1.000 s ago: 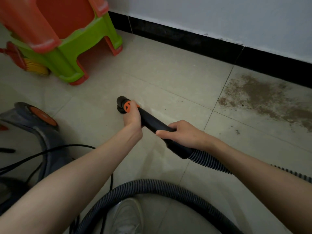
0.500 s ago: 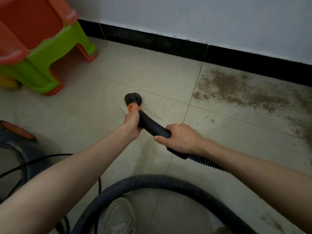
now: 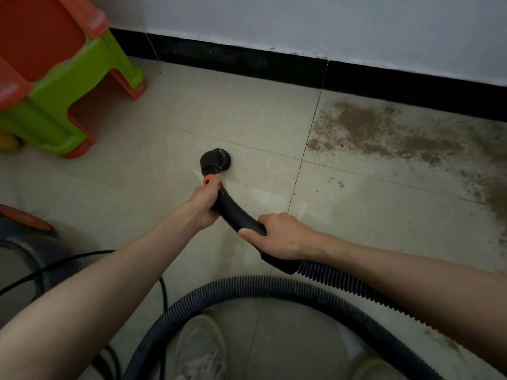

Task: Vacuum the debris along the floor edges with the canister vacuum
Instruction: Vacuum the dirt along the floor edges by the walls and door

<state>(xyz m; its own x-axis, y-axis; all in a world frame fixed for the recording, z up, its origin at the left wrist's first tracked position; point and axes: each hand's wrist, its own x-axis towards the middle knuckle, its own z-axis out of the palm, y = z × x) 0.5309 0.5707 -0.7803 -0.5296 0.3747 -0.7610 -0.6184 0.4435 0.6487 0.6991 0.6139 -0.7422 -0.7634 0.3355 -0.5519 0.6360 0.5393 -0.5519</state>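
A black curved vacuum handle tube [image 3: 236, 212] ends in a round brush nozzle [image 3: 216, 160] that rests on the pale tile floor. My left hand [image 3: 204, 201] grips the tube just below its orange collar [image 3: 209, 180]. My right hand [image 3: 282, 237] grips the tube's lower end, where the ribbed grey hose [image 3: 247, 289] begins. Brown debris [image 3: 365, 127] is spread over the tile to the right of the nozzle, near the black skirting board [image 3: 274, 64]. The canister vacuum [image 3: 24, 242] shows partly at the left edge.
A green and orange plastic stool [image 3: 63, 78] stands at the upper left by the wall. A black power cord [image 3: 68, 259] runs across the floor on the left. The hose loops in front of my shoe [image 3: 203, 349] at the bottom.
The nozzle has moved to the right, nearer the debris patch. The view has swung right, so the stool and canister sit further left. Both hands keep their grip.
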